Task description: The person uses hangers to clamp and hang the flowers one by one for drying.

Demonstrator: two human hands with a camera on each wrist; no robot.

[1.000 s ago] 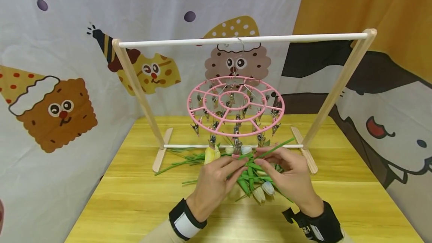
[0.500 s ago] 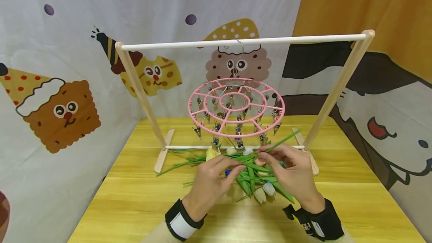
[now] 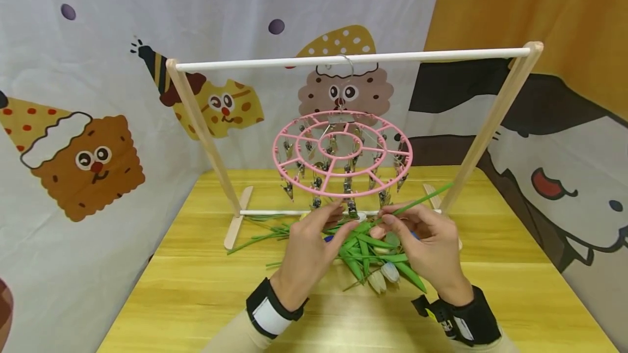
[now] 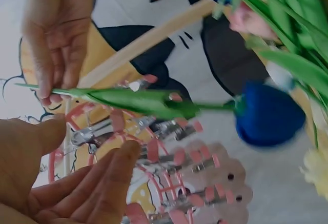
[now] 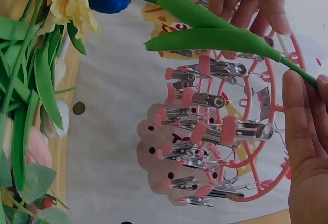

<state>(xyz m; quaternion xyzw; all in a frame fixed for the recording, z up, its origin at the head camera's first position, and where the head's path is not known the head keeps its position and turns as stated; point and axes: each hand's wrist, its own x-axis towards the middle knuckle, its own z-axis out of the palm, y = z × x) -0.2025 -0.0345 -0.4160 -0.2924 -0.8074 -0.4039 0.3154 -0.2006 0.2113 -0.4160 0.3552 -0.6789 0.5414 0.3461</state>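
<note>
My right hand [image 3: 434, 244] pinches the green stem of an artificial blue tulip [image 4: 269, 114] between thumb and fingers. The stem's end points up and right, while the leaves and blue bloom reach left toward my other hand. My left hand [image 3: 309, 247] holds nothing, its thumb and fingers spread apart beside a metal clip [image 3: 352, 208] that hangs at the front of the pink round hanger [image 3: 343, 195]. In the right wrist view, the tulip's leaves [image 5: 215, 39] pass just under the left fingers, in front of several pink-tipped clips [image 5: 205, 98].
A wooden rack [image 3: 203, 135] with a white top rod [image 3: 275, 62] carries the hanger. Under it, a pile of artificial flowers and stems [image 3: 363, 260] lies on the wooden table [image 3: 196, 287]. A cartoon-print cloth [image 3: 221, 10] hangs behind.
My left hand has let go of the tulip and moved up to the hanging clip, its thumb and fingers parting. The right hand still holds the stem, whose end has swung slightly right and down.
</note>
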